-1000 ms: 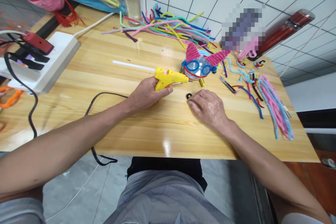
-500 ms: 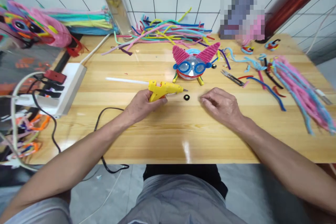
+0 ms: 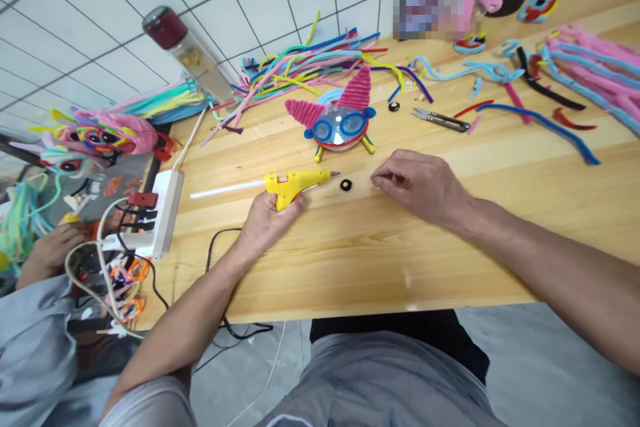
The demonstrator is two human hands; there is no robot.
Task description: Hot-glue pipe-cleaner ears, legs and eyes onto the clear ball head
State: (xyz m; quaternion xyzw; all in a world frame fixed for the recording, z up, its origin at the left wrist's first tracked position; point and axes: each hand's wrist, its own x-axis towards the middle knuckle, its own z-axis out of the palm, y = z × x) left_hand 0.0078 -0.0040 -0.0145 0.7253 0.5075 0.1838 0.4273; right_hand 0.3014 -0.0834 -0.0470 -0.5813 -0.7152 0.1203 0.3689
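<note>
My left hand (image 3: 267,220) is wrapped round the handle of a yellow glue gun (image 3: 295,185), with a white glue stick (image 3: 227,189) poking out of its back. Just right of the nozzle lies a small black ring (image 3: 346,185) with a pale centre. My right hand (image 3: 415,183) rests on the wooden table with its fingertips pinched together; whatever is between them is too small to make out. Behind the gun stands a clear round figure (image 3: 342,137) with pink ears, blue ring eyes and yellow-green feet. Neither hand touches it.
Snips (image 3: 440,119) and a second black ring (image 3: 394,107) lie right of the figure. Coloured pipe cleaners (image 3: 300,67) spread along the back, and more (image 3: 595,80) lie at right. A power strip (image 3: 167,213) sits left. Another person's hand (image 3: 53,250) shows at far left.
The view has turned to the left, bringing another person's hand and sleeve into sight. My hands keep nearly the same poses, the glue gun still in the left one.
</note>
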